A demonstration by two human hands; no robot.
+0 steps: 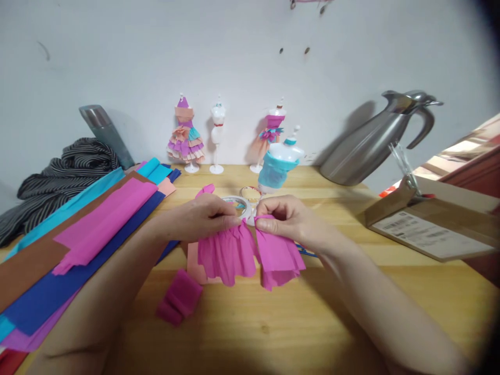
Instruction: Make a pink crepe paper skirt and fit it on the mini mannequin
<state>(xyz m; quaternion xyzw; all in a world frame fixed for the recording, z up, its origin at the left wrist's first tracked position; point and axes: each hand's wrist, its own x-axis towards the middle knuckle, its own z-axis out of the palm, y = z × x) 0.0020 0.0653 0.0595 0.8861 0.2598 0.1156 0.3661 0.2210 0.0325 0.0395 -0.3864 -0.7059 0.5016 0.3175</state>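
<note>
Pinched at its top edge by my left hand [209, 213] is a gathered piece of pink crepe paper [228, 255], its pleats hanging down. My right hand [287, 219] is closed on a flatter pink crepe paper piece [279, 260], close beside the first; whether the two join at the top is hard to see. Just behind my hands lies a roll of tape [247, 208], partly covered. A small mannequin [279, 166] with a blue paper wrap stands beyond my right hand. Below my left hand, a folded pink paper piece [180, 297] rests on the table.
Layered crepe paper sheets [105, 219] cover the left side, near a striped cloth [70, 172] and a bottle [107, 133]. Dressed mannequins [185, 135] and a bare one [217, 135] line the wall. A steel jug [369, 140] and a cardboard box [433, 224] are at right.
</note>
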